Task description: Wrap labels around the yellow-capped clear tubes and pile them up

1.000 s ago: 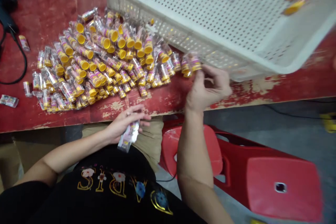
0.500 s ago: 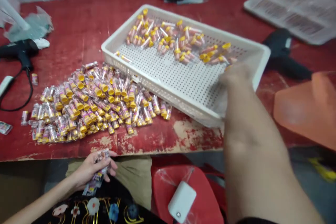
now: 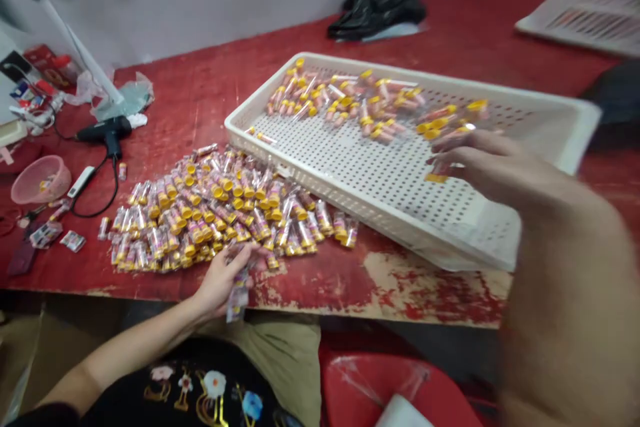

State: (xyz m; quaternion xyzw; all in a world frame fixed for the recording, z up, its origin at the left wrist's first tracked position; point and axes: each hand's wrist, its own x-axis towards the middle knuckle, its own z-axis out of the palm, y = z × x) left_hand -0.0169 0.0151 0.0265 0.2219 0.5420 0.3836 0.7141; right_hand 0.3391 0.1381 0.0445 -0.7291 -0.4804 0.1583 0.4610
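Observation:
My left hand (image 3: 233, 273) is at the table's front edge, closed around some clear printed plastic sleeves (image 3: 237, 303) that hang below the fingers. Just beyond it lies a big heap of small yellow-capped tubes (image 3: 200, 203) in printed clear film. My right hand (image 3: 505, 163) is over the right part of a white perforated tray (image 3: 345, 193). Its fingers pinch a small yellow-capped tube (image 3: 437, 177), partly hidden by the fingers and blurred. Toward the tray's back side lie several loose pinkish tubes with yellow caps (image 3: 345, 103).
A black heat gun (image 3: 107, 133) with its cord rests at the left, beside a pink bowl (image 3: 41, 180) and a lamp stand (image 3: 83, 47). A black plastic bag (image 3: 377, 3) sits at the back. Below the table edge is a red stool (image 3: 395, 387).
My right hand has lifted from the tray's right end with a yellow-capped tube. My left hand has risen from my lap to the table edge with the sleeves. The view has shifted left.

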